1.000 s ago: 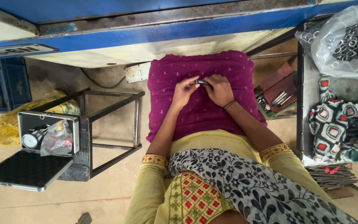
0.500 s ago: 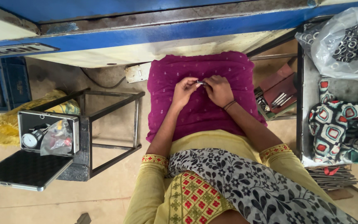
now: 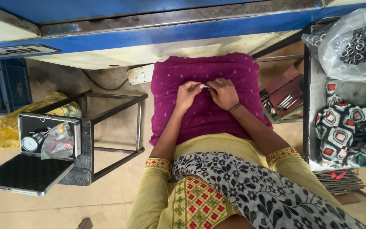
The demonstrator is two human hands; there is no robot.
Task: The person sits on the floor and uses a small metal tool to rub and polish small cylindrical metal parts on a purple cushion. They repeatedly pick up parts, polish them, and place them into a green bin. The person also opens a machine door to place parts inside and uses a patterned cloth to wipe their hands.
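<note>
We see the left hand (image 3: 188, 94) and right hand (image 3: 223, 92) pinching 1 small metal part (image 3: 207, 86) between them above the magenta lap cloth (image 3: 200, 114). Blue surface (image 3: 183, 29) overhead; concrete floor (image 3: 106, 199); open case (image 3: 49, 135) on black stand (image 3: 106, 127) left.

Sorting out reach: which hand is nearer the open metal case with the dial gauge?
Left. The left hand lies on the side of the metal case; the right hand is beyond it.

Both my arms extended forward, forearms bare. Left hand (image 3: 188, 94) and right hand (image 3: 223, 92) meet, fingertips pinched together, wrists slightly bent.
</note>
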